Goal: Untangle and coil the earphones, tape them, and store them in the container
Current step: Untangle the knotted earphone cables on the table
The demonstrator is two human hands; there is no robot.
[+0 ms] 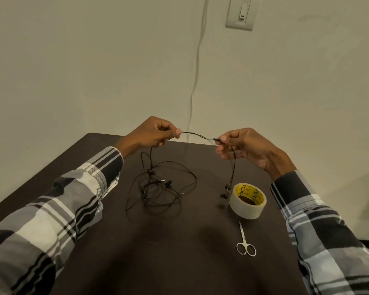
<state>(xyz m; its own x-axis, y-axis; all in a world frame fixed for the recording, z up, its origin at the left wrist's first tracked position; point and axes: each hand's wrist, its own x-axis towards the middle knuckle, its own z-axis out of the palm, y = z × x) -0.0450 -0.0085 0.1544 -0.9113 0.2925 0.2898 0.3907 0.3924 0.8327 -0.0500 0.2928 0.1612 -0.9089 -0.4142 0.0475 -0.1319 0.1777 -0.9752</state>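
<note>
Above the table (179,262), the left hand (151,133) and right hand (241,145) each pinch the earphones (197,136); most of the cord lies tangled below; tape (248,200) and scissors (245,241) sit nearby.

Table (179,262) abuts wall (94,60). Earphone tangle (158,188) lies centre-left on table; tape roll (248,201) to its right, scissors (245,243) in front of the roll. Cable span held above, between left hand (151,133) and right hand (243,145)
</note>
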